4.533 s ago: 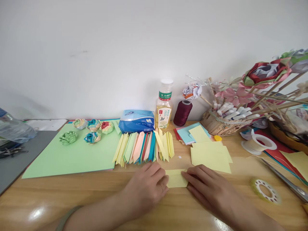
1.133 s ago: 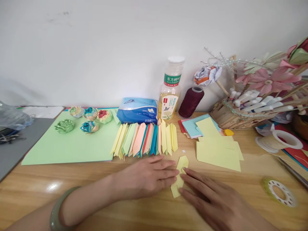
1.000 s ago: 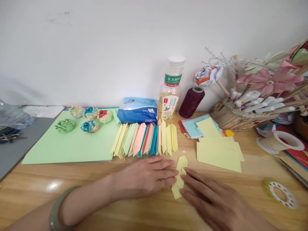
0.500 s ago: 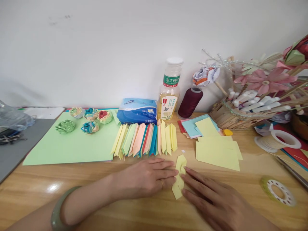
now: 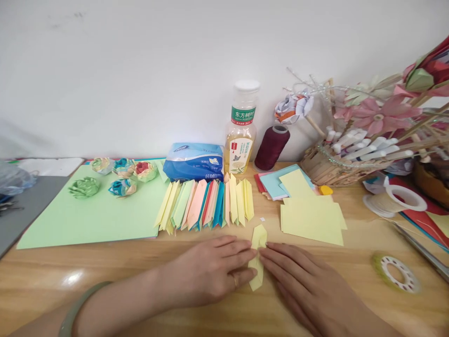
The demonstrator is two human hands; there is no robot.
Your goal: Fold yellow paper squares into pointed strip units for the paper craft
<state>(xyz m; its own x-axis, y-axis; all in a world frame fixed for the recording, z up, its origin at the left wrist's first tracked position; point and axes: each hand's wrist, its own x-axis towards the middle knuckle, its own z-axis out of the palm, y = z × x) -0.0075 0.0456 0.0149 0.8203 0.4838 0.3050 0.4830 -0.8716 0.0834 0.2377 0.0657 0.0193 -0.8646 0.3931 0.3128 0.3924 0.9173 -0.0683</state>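
A folded strip of yellow paper (image 5: 258,231) lies on the table with pointed ends and creases along its length. My left hand (image 5: 210,267) reaches in from the left, its outstretched fingertips resting on the strip's left side. From the other side, my right hand (image 5: 305,281) lies with straight fingers close together, the tips touching the strip's right edge. Part of the strip is covered by fingertips. Just behind stands a row of folded paper pieces (image 5: 196,206) in yellow, green, pink, red and blue. To the right are flat yellow paper sheets (image 5: 312,222).
Several paper flowers (image 5: 84,187) sit on a green sheet (image 5: 87,224). Behind are a tissue pack (image 5: 192,161), a drink bottle (image 5: 242,135) and a maroon thread spool (image 5: 272,149). Rightward stand a basket (image 5: 319,164) with pens, a white spool (image 5: 379,204), a tape roll (image 5: 396,273) and scissors (image 5: 421,248).
My right hand's fingers have drawn together and lie flatter against the strip's edge. The strip looks narrower. The whole view has shifted slightly, moving the scene left.
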